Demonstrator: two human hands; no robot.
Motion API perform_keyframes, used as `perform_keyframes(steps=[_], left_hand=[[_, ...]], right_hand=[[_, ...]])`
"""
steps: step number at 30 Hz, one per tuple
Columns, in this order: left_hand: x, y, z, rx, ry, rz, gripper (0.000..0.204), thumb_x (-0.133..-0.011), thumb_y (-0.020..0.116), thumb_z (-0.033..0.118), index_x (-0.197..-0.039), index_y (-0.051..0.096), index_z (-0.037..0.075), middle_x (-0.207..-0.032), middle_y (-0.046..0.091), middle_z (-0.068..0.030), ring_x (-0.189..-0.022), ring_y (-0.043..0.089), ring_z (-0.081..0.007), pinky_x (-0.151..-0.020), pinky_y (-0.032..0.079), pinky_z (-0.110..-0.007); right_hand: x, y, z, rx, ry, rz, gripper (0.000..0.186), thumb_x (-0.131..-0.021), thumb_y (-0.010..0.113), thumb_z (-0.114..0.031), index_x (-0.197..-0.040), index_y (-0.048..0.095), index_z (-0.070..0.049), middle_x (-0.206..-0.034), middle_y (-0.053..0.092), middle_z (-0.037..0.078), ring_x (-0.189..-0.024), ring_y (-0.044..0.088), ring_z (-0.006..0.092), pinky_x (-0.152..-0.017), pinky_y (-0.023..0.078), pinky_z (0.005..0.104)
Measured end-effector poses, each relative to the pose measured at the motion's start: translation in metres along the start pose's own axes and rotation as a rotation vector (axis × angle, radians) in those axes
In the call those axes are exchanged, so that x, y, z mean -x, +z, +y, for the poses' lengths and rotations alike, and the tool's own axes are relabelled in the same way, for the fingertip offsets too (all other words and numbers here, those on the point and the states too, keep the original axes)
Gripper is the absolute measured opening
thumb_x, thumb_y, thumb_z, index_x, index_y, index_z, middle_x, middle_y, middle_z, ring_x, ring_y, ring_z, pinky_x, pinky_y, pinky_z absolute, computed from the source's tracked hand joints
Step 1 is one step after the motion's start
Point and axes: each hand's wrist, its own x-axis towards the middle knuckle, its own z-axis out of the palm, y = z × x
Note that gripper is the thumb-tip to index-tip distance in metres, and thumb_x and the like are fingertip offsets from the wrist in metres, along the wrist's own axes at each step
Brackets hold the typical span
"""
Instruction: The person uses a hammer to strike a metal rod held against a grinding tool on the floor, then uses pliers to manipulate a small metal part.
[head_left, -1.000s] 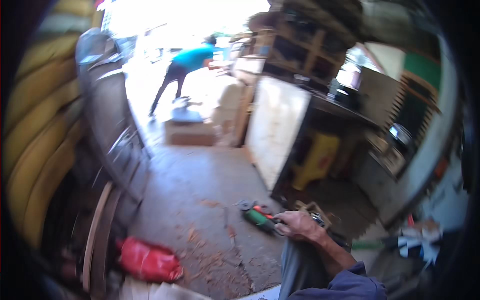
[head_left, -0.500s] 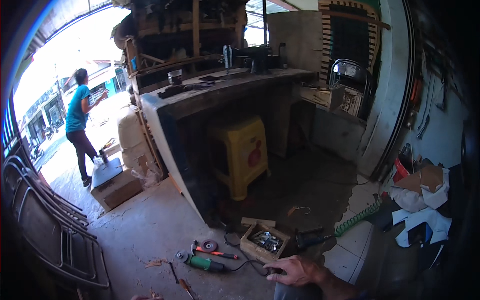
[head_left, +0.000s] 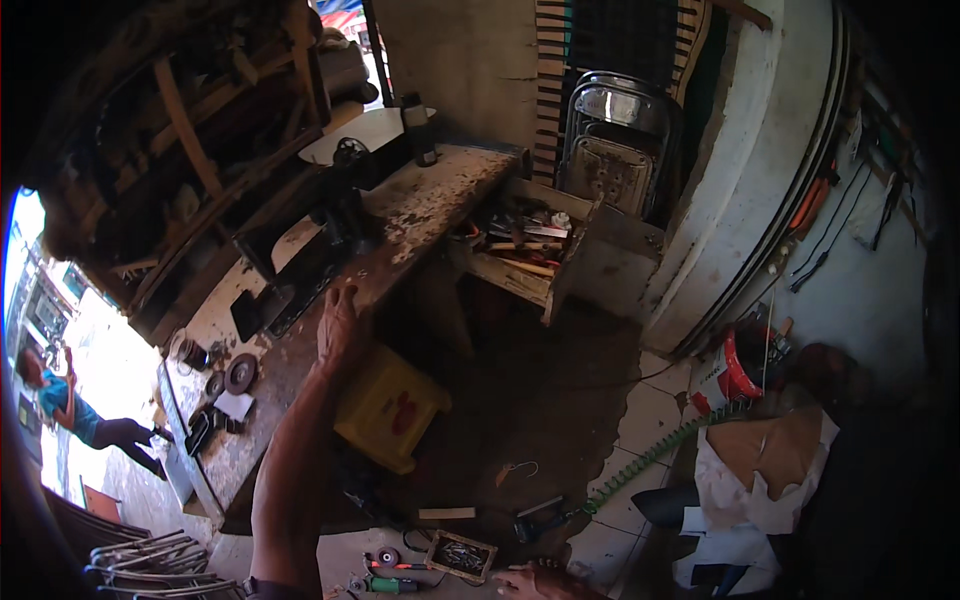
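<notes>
My left arm stretches up across the view, and my left hand rests on the front edge of the worn wooden worktable, fingers extended and holding nothing that I can see. Just beyond it stands a dark sewing machine. Low in the view my right hand has its fingers stretched to the left, with nothing visible in them. Beside it on the floor sits a small wooden box of metal bits. A green angle grinder and a grinding disc lie to the left of the box.
Under the worktable stands a yellow plastic stool. An open drawer of tools juts out at the right. A green coiled hose runs past a red-and-white bucket. Folded chairs lean at lower left; a person is outside.
My view has tilted and swung right, nearer the worktable. My left arm has come up from the lower edge onto the table. My right hand now sits lower in view.
</notes>
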Motion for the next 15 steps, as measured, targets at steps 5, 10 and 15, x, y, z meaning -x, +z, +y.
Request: perform_keyframes(steps=[5, 10, 15], left_hand=[[-0.034, 0.077, -0.050, -0.099, -0.229, 0.011, 0.027, -0.096, 0.059, 0.021, -0.118, 0.058, 0.003, -0.118, 0.056, -0.0241, -0.107, 0.060, -0.0455, -0.084, 0.051, -0.053], [-0.041, 0.064, -0.011, -0.285, -0.468, -0.111, 0.027, -0.100, 0.052, 0.027, -0.115, 0.057, 0.004, -0.118, 0.055, -0.0233, -0.104, 0.061, -0.0452, -0.083, 0.051, -0.054], [-0.052, 0.069, -0.006, -0.251, -0.497, -0.167, 0.027, -0.101, 0.050, 0.026, -0.116, 0.057, 0.004, -0.119, 0.054, -0.0235, -0.103, 0.062, -0.0445, -0.082, 0.052, -0.053]], right_hand=[[-0.002, -0.152, 0.016, -0.404, -0.073, 0.413, 0.031, -0.097, 0.066, -0.023, -0.124, 0.066, -0.007, -0.093, 0.072, 0.014, -0.084, 0.073, 0.0279, -0.073, 0.056, 0.0393], [-0.075, -0.390, -0.003, -0.209, -0.187, 1.026, 0.020, -0.102, 0.058, -0.017, -0.112, 0.066, -0.001, -0.093, 0.071, 0.017, -0.087, 0.072, 0.0294, -0.077, 0.056, 0.0411], [-0.189, -0.545, 0.018, 0.358, -0.090, 1.033, 0.017, -0.088, 0.061, -0.006, -0.097, 0.073, 0.002, -0.098, 0.072, 0.023, -0.090, 0.071, 0.0386, -0.077, 0.056, 0.0475]])
